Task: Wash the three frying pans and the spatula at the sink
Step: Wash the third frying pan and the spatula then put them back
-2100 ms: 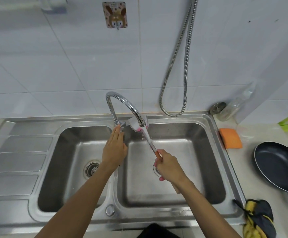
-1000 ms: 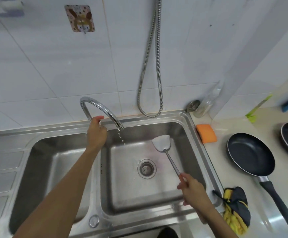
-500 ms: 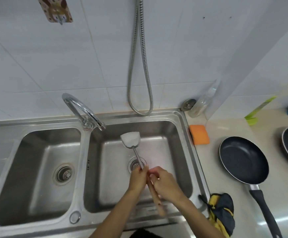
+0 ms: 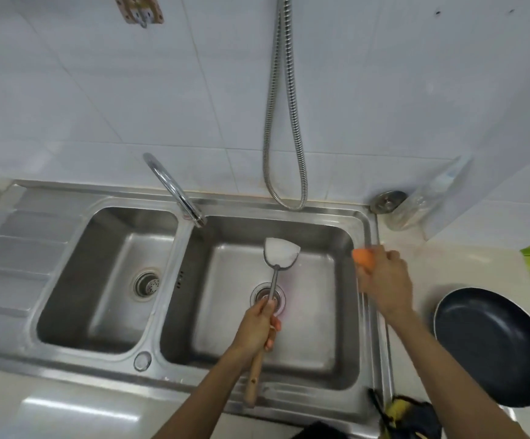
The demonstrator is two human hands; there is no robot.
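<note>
Steel spatula with wooden handle (image 4: 281, 253) over the right basin of the double stainless sink (image 4: 289, 205), blade toward the wall; left hand (image 4: 257, 324) grip curled round its handle. At the sink's right rim, right hand (image 4: 384, 277) grip closed on an orange sponge (image 4: 363, 259). Black frying pan (image 4: 491, 346) on table (image 4: 447, 264), right.

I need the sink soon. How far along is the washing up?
Nothing looks finished yet. In hand: the left hand holds the spatula over the right basin, and the right hand grips the orange sponge, so scrubbing seems about to start. Left: the spatula, the frying pan on the counter, and two pans out of view.
</note>
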